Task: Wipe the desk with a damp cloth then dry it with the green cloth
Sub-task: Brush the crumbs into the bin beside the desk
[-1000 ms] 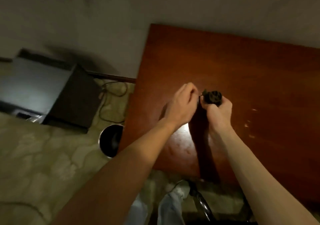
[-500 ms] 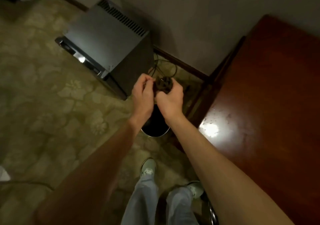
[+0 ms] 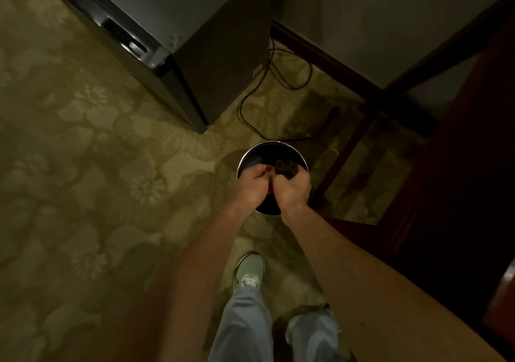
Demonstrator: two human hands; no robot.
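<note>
A dark cloth was held bunched just above the open mouth of a round metal-rimmed bin, slightly past the centre of the view toward 12 o'clock. The grip of the right hand was clamped around the cloth, a wad of which stuck out at its 12 o'clock side. The left hand was pressed against the right at its 9 o'clock, fingers curled; whether its grip also closed on the cloth could not be told. The desk was seen at 3 o'clock, dark and apart from the hands. A black cabinet stood at 11 o'clock on patterned carpet.
</note>
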